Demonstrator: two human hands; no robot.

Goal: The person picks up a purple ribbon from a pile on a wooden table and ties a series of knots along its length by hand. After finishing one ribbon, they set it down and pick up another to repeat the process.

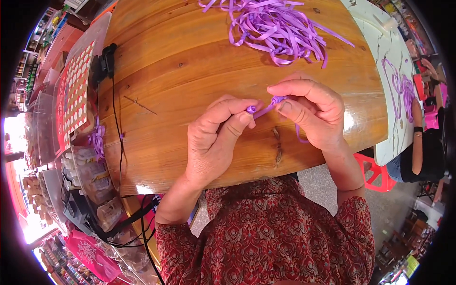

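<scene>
Head view: a purple ribbon (264,112) is stretched between two bare hands above the near middle of a wooden table (190,76). The left hand (209,135) has its thumb and forefinger together, clamped on a small rolled knot at the ribbon's left end. The right hand (320,114) pinches a second knot between thumb and forefinger, just to the right and slightly farther away; the tips are closed on it. A short taut length joins the two knots, and a loose loop hangs below the right hand on its near side.

Well apart from the hands, at the far side of the table, lies a tangled pile (280,31) of ribbons in the same purple. A black cable (110,61), thick at its far end, runs along the left part of the table toward the near edge. Left of it stands a red sheet (78,92) with rows of white dots, and a small purple bunch (98,138) hangs near that edge. To the right, a white table (394,137) bears more purple strands (406,92), with another person's arm (417,147) beside them. A red stool (375,173) stands near it.
</scene>
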